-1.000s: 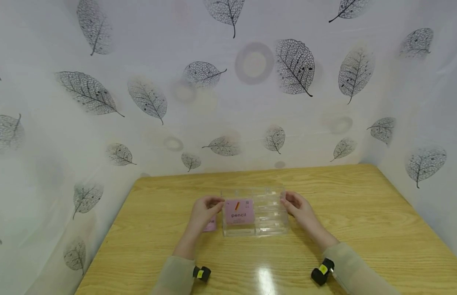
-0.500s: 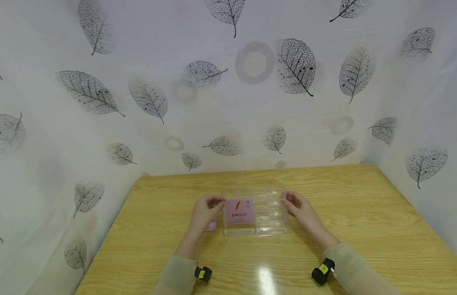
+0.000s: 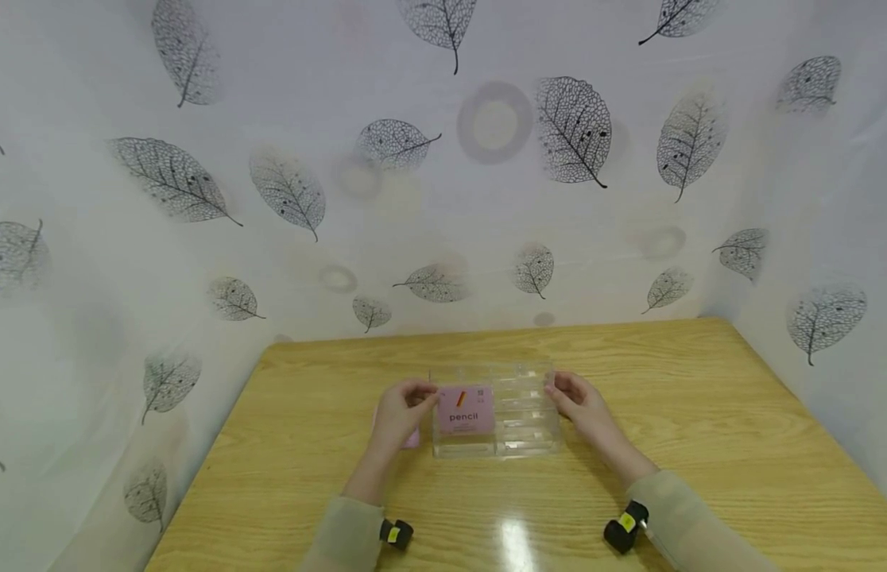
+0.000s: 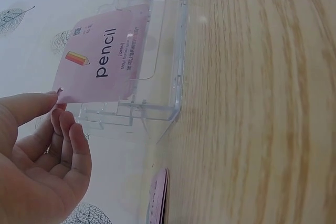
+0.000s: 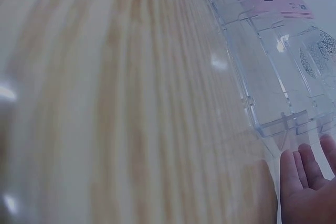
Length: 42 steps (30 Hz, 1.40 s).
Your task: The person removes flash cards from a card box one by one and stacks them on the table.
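A clear plastic rack (image 3: 527, 446) with stepped compartments stands on the table. Leaning in its left column is a pink card (image 3: 465, 425) printed "pencil" with a drawn pencil. My left hand (image 3: 395, 415) pinches this card by its left corner, between thumb and index finger, as the left wrist view shows; the other fingers curl loosely below. At the rack's right side my right hand (image 3: 586, 409) grips the upper edge, thumb in front and fingers behind. In the right wrist view, the rack's side wall is right at those fingertips.
A small stack of pink cards (image 4: 158, 198) lies on the table left of the rack, mostly hidden by my left hand in the head view. Behind the wooden table (image 3: 629, 357) hangs a white curtain (image 3: 443, 214) with leaf prints.
My left hand has shifted very slightly to the right, covering more of the pink card stack. The right hand and the rack stay in place.
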Tool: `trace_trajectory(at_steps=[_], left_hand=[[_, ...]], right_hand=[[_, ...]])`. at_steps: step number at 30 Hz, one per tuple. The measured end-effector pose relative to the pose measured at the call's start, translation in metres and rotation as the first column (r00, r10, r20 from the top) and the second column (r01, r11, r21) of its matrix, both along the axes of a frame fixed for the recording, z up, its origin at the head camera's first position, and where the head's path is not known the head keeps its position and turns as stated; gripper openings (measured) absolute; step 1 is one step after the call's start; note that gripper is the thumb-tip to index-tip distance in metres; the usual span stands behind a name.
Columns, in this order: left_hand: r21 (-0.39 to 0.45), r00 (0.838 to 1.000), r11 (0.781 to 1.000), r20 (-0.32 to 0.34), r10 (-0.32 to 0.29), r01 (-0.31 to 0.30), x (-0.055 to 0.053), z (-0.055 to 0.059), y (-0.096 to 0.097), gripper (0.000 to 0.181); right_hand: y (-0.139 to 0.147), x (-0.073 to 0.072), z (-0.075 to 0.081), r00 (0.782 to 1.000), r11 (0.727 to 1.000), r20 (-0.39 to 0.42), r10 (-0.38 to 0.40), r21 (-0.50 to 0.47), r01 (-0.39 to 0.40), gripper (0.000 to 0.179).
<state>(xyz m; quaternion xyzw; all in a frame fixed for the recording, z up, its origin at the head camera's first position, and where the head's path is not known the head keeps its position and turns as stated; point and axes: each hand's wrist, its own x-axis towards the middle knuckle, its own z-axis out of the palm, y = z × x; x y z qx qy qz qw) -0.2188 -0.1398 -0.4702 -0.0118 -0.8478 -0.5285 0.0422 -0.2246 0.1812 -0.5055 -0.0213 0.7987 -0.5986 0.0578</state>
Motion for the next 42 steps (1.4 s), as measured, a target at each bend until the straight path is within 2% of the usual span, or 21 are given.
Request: trace_trajectory(at_steps=[8, 15, 23, 32, 42], left_hand=[[0.006, 1.0, 1.0, 0.011, -0.003, 0.003, 0.0001, 0.0, 0.0014, 0.014], [0.023, 1.0, 1.0, -0.006, -0.012, 0.012, -0.0002, -0.0027, 0.0013, 0.013], [0.03, 0.999, 0.999, 0.037, 0.015, -0.016, -0.0016, -0.0039, 0.0016, 0.013], [0.034, 1.0, 0.999, 0.01, 0.009, -0.01, -0.001, -0.0035, 0.0008, 0.014], [0.015, 0.998, 0.999, 0.041, 0.043, -0.044, 0.0001, 0.0013, 0.0003, 0.012]], right_hand=[[0.0001, -0.001, -0.0012, 1.0, 1.0, 0.003, -0.002, 0.004, 0.002, 0.055], [-0.0002, -0.001, -0.0006, 1.0, 1.0, -0.008, -0.002, 0.008, 0.003, 0.056], [-0.0006, -0.0006, -0.0009, 1.0, 1.0, -0.001, 0.004, 0.004, -0.004, 0.055], [-0.0018, 0.0007, 0.0013, 1.0, 1.0, 0.0, -0.002, -0.011, 0.002, 0.057], [-0.0003, 0.0006, 0.0001, 1.0, 1.0, -0.016, -0.015, -0.015, 0.014, 0.055]])
